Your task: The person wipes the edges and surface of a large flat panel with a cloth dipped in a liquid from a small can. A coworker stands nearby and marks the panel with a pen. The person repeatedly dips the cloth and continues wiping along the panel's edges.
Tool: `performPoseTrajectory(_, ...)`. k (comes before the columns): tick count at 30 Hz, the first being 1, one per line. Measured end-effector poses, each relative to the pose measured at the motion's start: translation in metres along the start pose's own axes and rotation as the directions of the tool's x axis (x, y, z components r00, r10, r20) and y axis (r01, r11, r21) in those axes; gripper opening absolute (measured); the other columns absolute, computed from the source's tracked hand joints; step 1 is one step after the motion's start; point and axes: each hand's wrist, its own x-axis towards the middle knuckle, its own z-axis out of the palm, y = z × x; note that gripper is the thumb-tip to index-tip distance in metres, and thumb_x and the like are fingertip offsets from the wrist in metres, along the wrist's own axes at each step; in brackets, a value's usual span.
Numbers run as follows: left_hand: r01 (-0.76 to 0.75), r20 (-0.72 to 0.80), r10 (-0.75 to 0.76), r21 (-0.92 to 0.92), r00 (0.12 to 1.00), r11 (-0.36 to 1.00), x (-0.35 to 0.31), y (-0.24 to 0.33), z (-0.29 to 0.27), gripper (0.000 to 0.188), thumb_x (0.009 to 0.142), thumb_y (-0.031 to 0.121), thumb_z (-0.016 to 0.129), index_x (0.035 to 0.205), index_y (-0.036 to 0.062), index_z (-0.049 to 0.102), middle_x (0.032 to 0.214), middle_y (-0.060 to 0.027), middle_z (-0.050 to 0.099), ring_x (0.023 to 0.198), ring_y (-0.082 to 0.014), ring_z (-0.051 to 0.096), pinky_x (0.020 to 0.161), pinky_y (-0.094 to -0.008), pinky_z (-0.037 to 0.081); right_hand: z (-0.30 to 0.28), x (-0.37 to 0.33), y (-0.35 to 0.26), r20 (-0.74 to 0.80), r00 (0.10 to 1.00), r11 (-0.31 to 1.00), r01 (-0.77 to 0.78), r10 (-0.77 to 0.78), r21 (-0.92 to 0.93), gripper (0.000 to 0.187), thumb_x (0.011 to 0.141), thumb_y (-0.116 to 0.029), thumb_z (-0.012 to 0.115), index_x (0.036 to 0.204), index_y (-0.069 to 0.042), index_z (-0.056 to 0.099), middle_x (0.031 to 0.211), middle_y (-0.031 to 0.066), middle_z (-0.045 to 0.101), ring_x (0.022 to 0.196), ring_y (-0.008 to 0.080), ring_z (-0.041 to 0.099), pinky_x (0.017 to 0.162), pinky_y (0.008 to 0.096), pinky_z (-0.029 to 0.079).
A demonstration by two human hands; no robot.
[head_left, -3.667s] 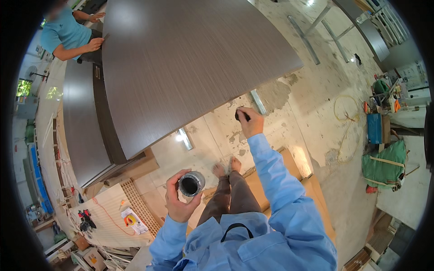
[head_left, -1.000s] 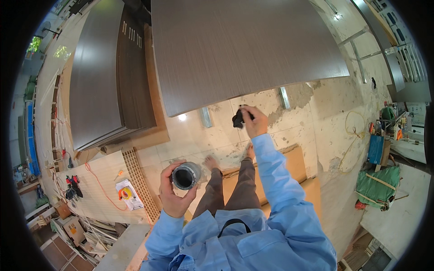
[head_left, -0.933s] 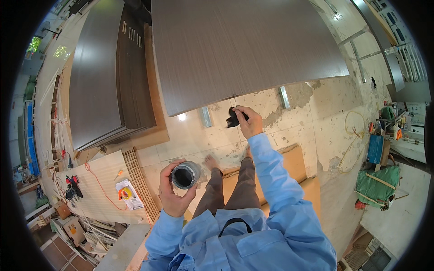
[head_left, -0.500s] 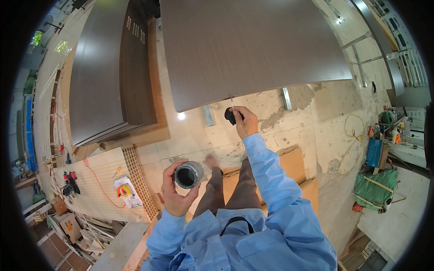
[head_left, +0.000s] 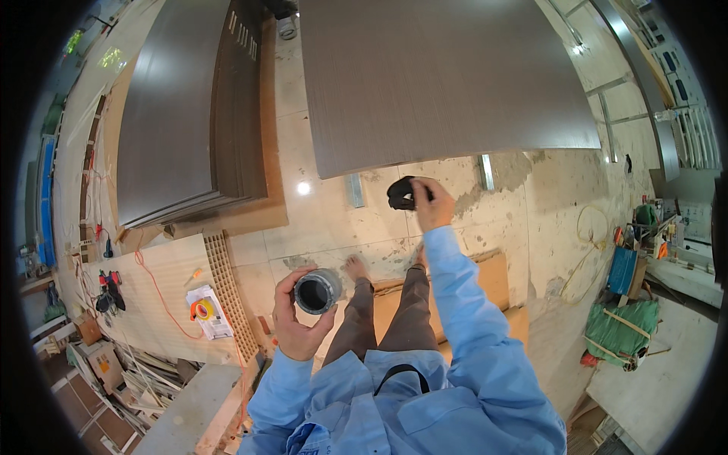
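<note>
My left hand (head_left: 297,322) grips a round grey can (head_left: 317,291) with its dark open mouth facing up, held in front of my chest. My right hand (head_left: 431,203) is stretched forward and shut on a small black object (head_left: 400,192), just below the near edge of a large dark brown panel (head_left: 440,76) that lies raised in front of me. My legs in brown trousers (head_left: 387,311) and bare feet (head_left: 354,267) show below, standing on cardboard.
A stack of dark panels (head_left: 189,114) lies to the left on a brown sheet. A slatted strip (head_left: 231,292), a roll of tape (head_left: 203,309) and tools (head_left: 106,292) sit at lower left. A green bundle (head_left: 626,334) and blue case (head_left: 626,269) are right.
My right hand with the black object has moved a little left along the panel's near edge. The view has turned left, and the person at the far corner is out of sight.
</note>
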Motion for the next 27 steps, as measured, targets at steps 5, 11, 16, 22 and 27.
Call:
performPoseTrajectory(5,-0.012,-0.057,0.012,-0.005,0.998,1.000,-0.002,-0.007,-0.004,0.071,0.075,-0.002,0.081,0.137,0.0018,0.048,0.138,-0.0163,0.059,0.124,-0.0251,0.062,0.107,-0.0358,0.050,-0.001,0.001,-0.007,0.010,1.000,1.000,0.004,-0.004,0.017,0.012,0.094,-0.009,0.072,0.101,-0.001,0.076,0.095,0.0156,0.077,0.087,0.0273,0.075,0.079,0.0356,0.058)
performPoseTrajectory(11,-0.022,-0.059,0.022,0.009,0.998,1.000,-0.001,-0.006,-0.005,0.071,0.075,-0.002,0.082,0.137,0.0023,0.049,0.138,-0.0151,0.059,0.124,-0.0246,0.061,0.106,-0.0354,0.051,0.034,-0.018,-0.030,0.251,0.940,0.972,0.215,-0.233,0.098,0.013,0.095,-0.010,0.072,0.103,0.000,0.075,0.093,0.0121,0.078,0.080,0.0180,0.073,0.075,0.0309,0.057)
performPoseTrajectory(16,-0.028,-0.084,0.029,0.014,0.996,1.000,-0.001,-0.008,-0.013,0.070,0.075,-0.002,0.082,0.136,0.0022,0.049,0.138,-0.0152,0.059,0.122,-0.0248,0.063,0.106,-0.0353,0.051,0.031,-0.019,-0.037,0.180,0.979,0.995,-0.097,0.092,0.020,0.016,0.092,-0.012,0.075,0.101,0.001,0.075,0.090,0.0150,0.076,0.080,0.0209,0.073,0.076,0.0318,0.056)
performPoseTrajectory(22,-0.040,-0.104,0.040,0.007,0.994,0.999,0.000,-0.008,-0.013,0.069,0.075,-0.001,0.082,0.136,0.0021,0.049,0.136,-0.0152,0.060,0.121,-0.0245,0.063,0.105,-0.0351,0.051,0.061,-0.033,-0.045,0.369,0.917,0.983,0.098,-0.148,0.153,0.016,0.091,-0.014,0.077,0.101,0.000,0.075,0.090,0.0149,0.076,0.081,0.0220,0.073,0.077,0.0320,0.057)
performPoseTrajectory(27,-0.026,-0.125,0.028,0.014,0.992,1.000,-0.004,-0.012,-0.017,0.068,0.076,0.000,0.082,0.136,0.0028,0.050,0.136,-0.0140,0.061,0.121,-0.0234,0.064,0.104,-0.0351,0.052,0.059,-0.035,-0.043,0.187,0.965,0.983,-0.182,0.181,-0.014,0.017,0.092,-0.013,0.077,0.101,0.001,0.076,0.088,0.0131,0.077,0.080,0.0159,0.073,0.074,0.0296,0.057)
